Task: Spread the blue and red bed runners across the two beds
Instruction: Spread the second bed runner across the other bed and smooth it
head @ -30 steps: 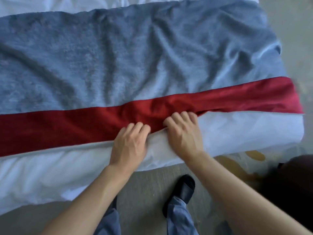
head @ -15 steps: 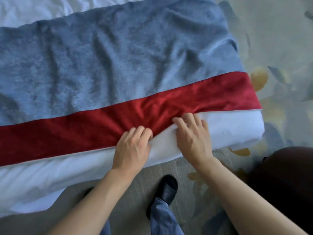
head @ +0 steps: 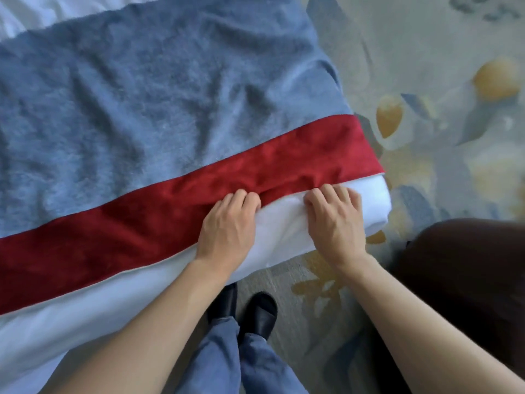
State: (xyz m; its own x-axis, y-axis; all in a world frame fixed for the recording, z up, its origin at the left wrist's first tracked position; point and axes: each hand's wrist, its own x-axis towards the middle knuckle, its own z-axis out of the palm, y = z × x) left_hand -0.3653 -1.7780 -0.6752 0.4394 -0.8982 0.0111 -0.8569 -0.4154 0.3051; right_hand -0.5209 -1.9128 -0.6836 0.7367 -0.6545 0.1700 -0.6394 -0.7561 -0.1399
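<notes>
Red velvety cloth, the red bed runner (head: pixel 159 223), lies as a long band slanting across the bed (head: pixel 366 206), from the lower left of the view up to the bed's right-hand edge, where its end drapes over the side. Against its far edge lies the blue bed runner (head: pixel 142 109), a broad fleecy sheet, wrinkled, covering the bed beyond the red band and reaching the same right-hand edge. On the near side of the red bed runner, white bedding shows as a strip along the bed's foot.

Both hands sit at the near hem of the red bed runner, close to its right end. The left hand (head: pixel 227 226) lies knuckles up with its fingers (head: pixel 244 197) curled down into the red cloth just at the hem; the tips are tucked out of sight, and the cloth bunches into small folds around them. The right hand (head: pixel 335 220) rests just beside it, on the white bedding, with its fingers (head: pixel 326 194) curled so their knuckles meet the hem of the red bed runner; whether the tips hold the red cloth or only press the white sheet cannot be told. The red cloth puckers between the two hands.

Below the bed, two dark shoes (head: pixel 255 311) and blue trouser legs (head: pixel 235 359) stand on a patterned carpet (head: pixel 443 81).
</notes>
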